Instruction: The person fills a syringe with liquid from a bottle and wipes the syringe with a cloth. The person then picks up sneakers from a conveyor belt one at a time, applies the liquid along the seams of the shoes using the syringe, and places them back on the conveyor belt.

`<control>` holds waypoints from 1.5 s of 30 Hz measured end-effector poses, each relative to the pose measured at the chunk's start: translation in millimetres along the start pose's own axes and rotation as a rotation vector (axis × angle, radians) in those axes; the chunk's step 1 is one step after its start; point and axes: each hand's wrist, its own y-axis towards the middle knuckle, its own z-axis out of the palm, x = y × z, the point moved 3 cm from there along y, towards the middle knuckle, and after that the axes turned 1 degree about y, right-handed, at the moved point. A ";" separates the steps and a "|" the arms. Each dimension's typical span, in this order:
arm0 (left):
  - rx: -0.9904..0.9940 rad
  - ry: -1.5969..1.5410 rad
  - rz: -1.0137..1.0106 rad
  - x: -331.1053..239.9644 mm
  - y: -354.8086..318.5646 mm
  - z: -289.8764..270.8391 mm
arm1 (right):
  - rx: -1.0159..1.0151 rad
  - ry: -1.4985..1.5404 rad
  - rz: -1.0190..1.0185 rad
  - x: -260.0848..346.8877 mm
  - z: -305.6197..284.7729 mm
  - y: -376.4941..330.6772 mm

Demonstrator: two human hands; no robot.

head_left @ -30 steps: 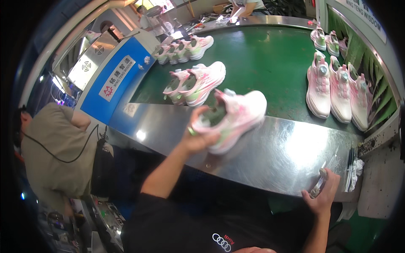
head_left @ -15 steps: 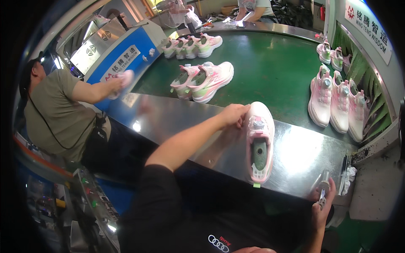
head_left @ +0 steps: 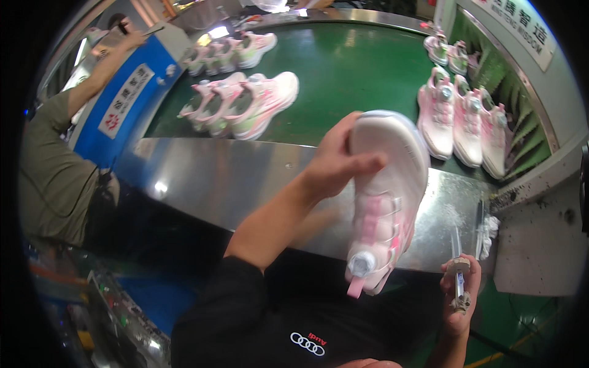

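My left hand grips the toe end of a pink and white shoe and holds it up close to my chest, above the steel counter. The shoe's upper faces me, with straps and a round dial closure near the heel end. My right hand is low at the right, closed around a small slim metal tool that points upward. The two hands are apart, the tool just right of the shoe's heel.
A green conveyor belt carries pairs of pink shoes: one pair at centre left, another further back, several at the right edge. A person in an olive shirt works at a blue machine on the left.
My left hand has lifted the shoe off the counter, turned it upper-side toward me and brought it closer. My right hand with the tool has risen slightly. The person at left raised an arm.
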 end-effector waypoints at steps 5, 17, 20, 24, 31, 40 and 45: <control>-0.050 -0.324 -0.148 20.2 -34.3 -13.7 | 0.129 0.309 -0.103 38.7 31.7 18.3; 0.137 -0.143 0.001 10.4 -51.3 -6.6 | 0.538 0.474 -0.174 90.9 97.9 39.2; 0.178 -0.169 0.016 6.8 -53.1 -2.6 | 0.545 0.441 -0.153 92.9 101.6 39.4; 0.204 -0.108 0.076 4.9 -54.1 -2.4 | 0.551 0.451 -0.126 93.7 105.0 39.7; 0.226 -0.083 0.113 3.9 -53.4 1.0 | 0.463 0.479 -0.089 94.3 106.4 38.7; 0.167 -0.071 0.078 3.8 -52.4 -3.1 | 0.450 0.502 -0.118 94.9 107.3 38.5; 0.125 -0.100 -0.021 5.8 -53.4 -8.4 | 0.450 0.504 -0.144 85.1 98.1 36.5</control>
